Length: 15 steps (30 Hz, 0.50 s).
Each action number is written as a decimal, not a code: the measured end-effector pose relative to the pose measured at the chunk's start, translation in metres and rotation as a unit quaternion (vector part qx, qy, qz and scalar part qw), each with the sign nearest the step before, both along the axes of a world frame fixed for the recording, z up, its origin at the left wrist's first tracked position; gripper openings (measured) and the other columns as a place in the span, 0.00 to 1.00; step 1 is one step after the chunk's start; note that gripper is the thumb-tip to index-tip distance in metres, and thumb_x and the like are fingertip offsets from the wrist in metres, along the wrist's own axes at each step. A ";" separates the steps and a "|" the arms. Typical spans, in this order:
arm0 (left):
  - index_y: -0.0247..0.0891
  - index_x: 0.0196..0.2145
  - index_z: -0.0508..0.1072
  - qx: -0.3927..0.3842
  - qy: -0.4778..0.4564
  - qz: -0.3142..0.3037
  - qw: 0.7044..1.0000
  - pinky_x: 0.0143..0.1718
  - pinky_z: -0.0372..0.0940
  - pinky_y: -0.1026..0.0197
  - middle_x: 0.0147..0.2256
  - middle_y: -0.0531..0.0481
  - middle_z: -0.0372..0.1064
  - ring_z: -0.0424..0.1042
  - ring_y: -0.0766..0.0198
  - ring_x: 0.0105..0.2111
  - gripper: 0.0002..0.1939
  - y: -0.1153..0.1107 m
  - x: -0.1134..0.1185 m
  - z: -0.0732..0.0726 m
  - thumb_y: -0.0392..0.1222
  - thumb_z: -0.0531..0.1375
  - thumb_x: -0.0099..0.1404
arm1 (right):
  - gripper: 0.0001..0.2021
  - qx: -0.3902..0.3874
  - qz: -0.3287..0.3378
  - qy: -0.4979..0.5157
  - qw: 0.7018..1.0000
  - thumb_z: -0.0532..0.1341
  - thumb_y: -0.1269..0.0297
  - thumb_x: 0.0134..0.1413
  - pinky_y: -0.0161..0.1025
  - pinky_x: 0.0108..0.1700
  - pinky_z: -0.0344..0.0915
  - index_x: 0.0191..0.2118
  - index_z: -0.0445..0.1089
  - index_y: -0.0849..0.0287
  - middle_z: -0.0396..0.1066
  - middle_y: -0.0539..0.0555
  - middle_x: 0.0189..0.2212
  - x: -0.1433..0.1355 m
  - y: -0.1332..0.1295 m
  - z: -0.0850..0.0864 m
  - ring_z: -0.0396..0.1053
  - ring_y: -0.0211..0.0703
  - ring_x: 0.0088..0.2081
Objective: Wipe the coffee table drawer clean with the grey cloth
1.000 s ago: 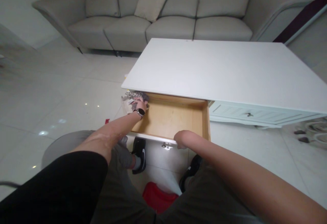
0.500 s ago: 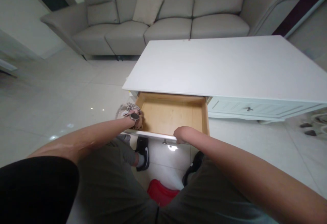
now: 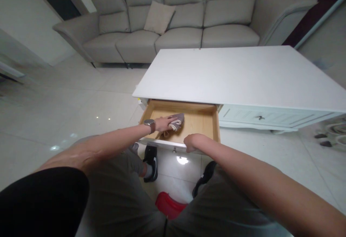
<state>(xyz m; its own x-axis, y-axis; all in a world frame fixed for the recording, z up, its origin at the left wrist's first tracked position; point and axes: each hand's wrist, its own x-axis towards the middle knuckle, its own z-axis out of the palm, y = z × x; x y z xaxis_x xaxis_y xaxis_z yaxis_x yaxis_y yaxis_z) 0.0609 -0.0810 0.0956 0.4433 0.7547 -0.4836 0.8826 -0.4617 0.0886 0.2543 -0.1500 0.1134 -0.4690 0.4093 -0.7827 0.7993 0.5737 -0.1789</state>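
Head view, taking the middle of the pulled-out drawer (image 3: pixel 200 123) as the centre of a clock and the sofa (image 3: pixel 180 39) as twelve: a crumpled cloth (image 3: pixel 177 120) lies inside, almost at the centre, over the bare wood bottom. The left hand (image 3: pixel 163 124), wearing a watch (image 3: pixel 149 124), comes in from nine o'clock with its fingers stretched across the cloth. The thumb and the underside of the palm are hidden, so whether the cloth is pinched or merely pressed down is impossible to say.

Between five and six o'clock, the right hand (image 3: pixel 191 143) is curled over the top edge of the drawer front, just beside the knob (image 3: pixel 174 150), which sits nearer half past six. The white table (image 3: pixel 238 75) spreads from twelve round to three. A red plastic thing (image 3: pixel 170 205) sits farther out at six, between the knees.

The cloth looks light, soft and limp; it should bunch easily, slide over the smooth wood and come to no harm from squeezing. A flat palm on its thick folded middle seems the best hold, since a loose edge would probably just flop. The drawer looks stiff and heavier, best steadied by its front edge.
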 end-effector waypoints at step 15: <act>0.34 0.45 0.81 -0.080 0.031 -0.091 0.992 0.42 0.72 0.53 0.45 0.31 0.79 0.79 0.46 0.44 0.15 -0.102 0.007 0.078 0.44 0.62 0.65 | 0.22 0.138 -0.042 0.124 0.982 0.62 0.64 0.57 0.41 0.50 0.66 0.57 0.72 0.60 0.72 0.63 0.55 0.024 0.051 -0.022 0.72 0.52 0.51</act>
<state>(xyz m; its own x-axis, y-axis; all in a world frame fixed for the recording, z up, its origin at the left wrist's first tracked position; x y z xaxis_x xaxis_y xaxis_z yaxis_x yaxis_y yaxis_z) 0.0679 -0.1825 0.1739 0.5316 0.5764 -0.6206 0.7917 -0.5986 0.1223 0.2779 -0.0995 0.0917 -0.5874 0.6346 -0.5021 0.7968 0.5623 -0.2214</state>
